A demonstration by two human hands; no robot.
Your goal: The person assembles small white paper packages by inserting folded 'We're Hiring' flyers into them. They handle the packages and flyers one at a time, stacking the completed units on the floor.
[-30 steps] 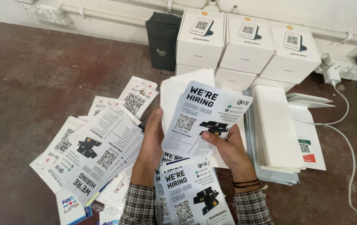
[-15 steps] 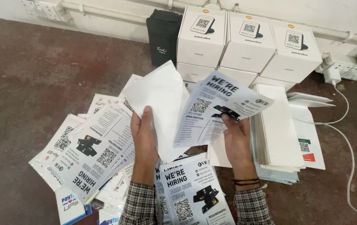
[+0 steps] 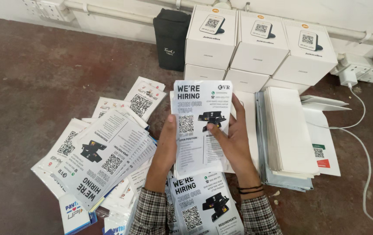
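I hold a white printed flyer (image 3: 195, 104) upright in front of me with both hands. My left hand (image 3: 165, 146) grips its left edge, thumb on the front. My right hand (image 3: 231, 139) holds the right side, thumb pressed near the picture in the middle of the sheet. Under my wrists lies another flyer of the same kind (image 3: 201, 204). A fanned heap of flyers and small code cards (image 3: 103, 152) spreads to my left on the brown floor.
Several white boxes (image 3: 256, 43) are stacked at the back, with a black pouch (image 3: 172, 39) beside them. A stack of white sheets (image 3: 288, 130) lies to my right. A white cable (image 3: 364, 143) runs from a wall plug along the right side.
The flyer was held with a blank sheet spread apart from it; now the sheets are brought together and I hold one flat, upright stack with both hands.
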